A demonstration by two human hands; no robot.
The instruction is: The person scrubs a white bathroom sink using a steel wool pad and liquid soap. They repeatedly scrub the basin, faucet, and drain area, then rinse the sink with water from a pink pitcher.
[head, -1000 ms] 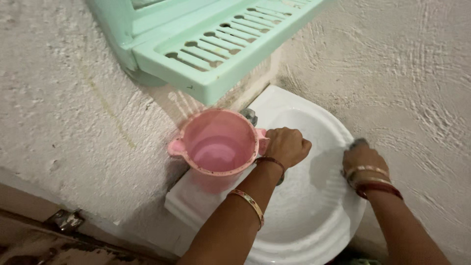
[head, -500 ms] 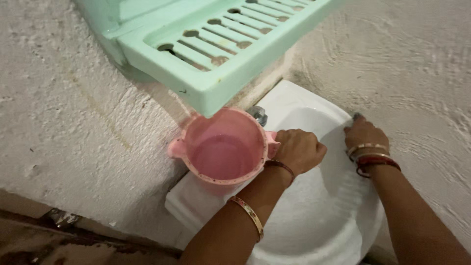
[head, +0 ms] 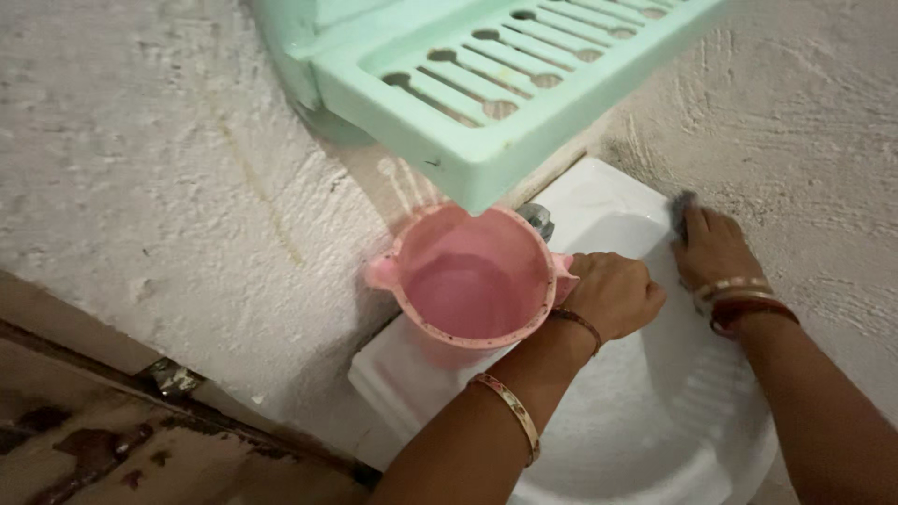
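My left hand (head: pixel 613 295) grips the handle of a pink plastic mug (head: pixel 472 285) that holds water and hangs upright over the left rim of a white wash basin (head: pixel 655 411). My right hand (head: pixel 713 245) presses a small dark scrubber (head: pixel 682 208) against the basin's far right rim, next to the wall. Bangles circle both wrists. A metal tap (head: pixel 537 221) shows just behind the mug.
A mint-green slotted plastic shelf (head: pixel 505 84) juts from the rough white wall (head: pixel 159 168) right above the mug and tap. A brown stained wooden door edge with a metal hinge (head: pixel 173 379) lies at the lower left.
My right hand has slid with the scrubber along the basin rim, from its right side up toward the wall. The mug stays held in my left hand; the view shifted right.
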